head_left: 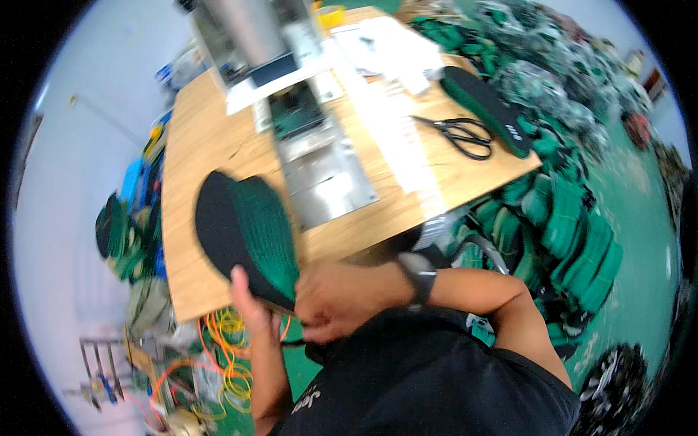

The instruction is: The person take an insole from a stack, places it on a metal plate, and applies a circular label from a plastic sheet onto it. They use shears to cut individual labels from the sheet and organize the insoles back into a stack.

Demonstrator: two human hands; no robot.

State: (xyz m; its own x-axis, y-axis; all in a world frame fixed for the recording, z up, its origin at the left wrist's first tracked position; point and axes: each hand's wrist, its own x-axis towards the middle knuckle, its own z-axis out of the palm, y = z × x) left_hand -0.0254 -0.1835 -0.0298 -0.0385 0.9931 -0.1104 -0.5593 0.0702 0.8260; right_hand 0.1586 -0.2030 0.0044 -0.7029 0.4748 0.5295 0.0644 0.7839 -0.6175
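Left hand [252,305], right hand [327,294] at insoles [227,221], machine [251,33] ahead, scissors [444,126] right.

Left hand [254,309] holds foot-shaped black and green insoles [256,229]; blurred right hand [331,296] at their near end; black metal scissors [448,128] on the pale wooden bench [200,142].

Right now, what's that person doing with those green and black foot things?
The person has a pair of shoe insoles in front of them, one showing black and the other green. Their left hand touches the black one's lower edge; their right hand is at the green one's lower end, too blurred to tell its grip. On the wooden table, black-handled scissors lie near another insole.
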